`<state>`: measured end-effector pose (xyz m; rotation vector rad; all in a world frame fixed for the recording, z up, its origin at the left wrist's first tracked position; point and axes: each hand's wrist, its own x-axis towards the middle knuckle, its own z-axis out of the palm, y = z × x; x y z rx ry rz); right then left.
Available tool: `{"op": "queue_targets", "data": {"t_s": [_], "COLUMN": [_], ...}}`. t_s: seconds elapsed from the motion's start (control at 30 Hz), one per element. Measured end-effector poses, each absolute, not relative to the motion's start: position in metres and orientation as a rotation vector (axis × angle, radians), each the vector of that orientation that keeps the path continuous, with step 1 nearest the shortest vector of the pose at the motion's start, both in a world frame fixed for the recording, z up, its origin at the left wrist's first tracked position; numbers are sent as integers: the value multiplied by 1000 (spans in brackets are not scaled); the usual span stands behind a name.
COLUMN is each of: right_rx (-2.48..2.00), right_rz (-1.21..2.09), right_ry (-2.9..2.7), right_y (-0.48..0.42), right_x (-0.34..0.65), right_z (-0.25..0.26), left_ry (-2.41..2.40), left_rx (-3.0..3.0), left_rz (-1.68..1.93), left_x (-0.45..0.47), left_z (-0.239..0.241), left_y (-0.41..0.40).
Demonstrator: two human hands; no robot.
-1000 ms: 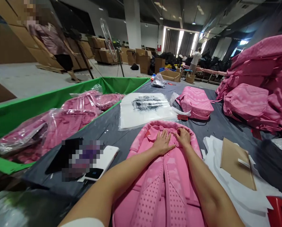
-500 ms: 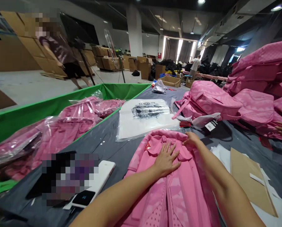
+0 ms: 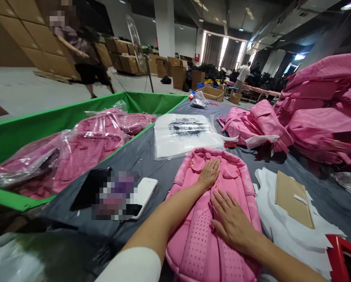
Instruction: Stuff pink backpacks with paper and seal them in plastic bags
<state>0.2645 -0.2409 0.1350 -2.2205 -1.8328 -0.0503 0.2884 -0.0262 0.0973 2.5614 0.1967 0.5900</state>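
A pink backpack (image 3: 181, 231) lies in front of me with its shoulder straps facing up. My left hand (image 3: 210, 174) rests flat near the top of its back panel, fingers stretched out. Lower down and to the right, my right hand (image 3: 231, 219) is spread on the straps, holding nothing. Just beyond the backpack lies a stack of clear plastic bags (image 3: 182, 137) with a black print. White sheets (image 3: 269, 203) and a piece of brown cardboard (image 3: 293, 199) are to the right of it.
At left, a green-walled bin (image 3: 84, 105) holds pink backpacks in plastic. Phones, including a white one (image 3: 146, 192), lie on the dark cloth. More pink backpacks (image 3: 319, 90) are piled at right, and a red tape dispenser (image 3: 340, 250) is near the corner. A person (image 3: 81, 51) walks behind the bin.
My right hand has moved from the backpack's top right edge down onto the straps. My left hand stays flat near the top. A backpack at the right pile has shifted.
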Motion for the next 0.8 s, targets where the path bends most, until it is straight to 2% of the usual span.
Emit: {"op": "queue_targets", "data": {"t_s": [0.17,0.37,0.5,0.67,0.73,0.8], "right_rx": [-2356,-2390,-2339,-2183,-2025,-1824], "right_rz": [-6,-101,-211,-225,-282,-302], "right_ry": [-1677,-1653,-1538,-1129,-1232,-1573], "right_y": [-230,-221,-216,-213,-222,-233], "right_x": [256,259,259,265,260,250], "right_z": [101,91,90,107,126,148], "left_ry": [66,-885,-986,-1075,-980,-772], "left_rx": [2517,2416,2535,2643,2695,2764], "left_rz": [581,126,176,249,293,362], "left_x": [245,137,134,150,149,147], "left_z": [132,161,132,88,85,87], "left_y": [-49,-91,-90,-90,-90,-88]}}
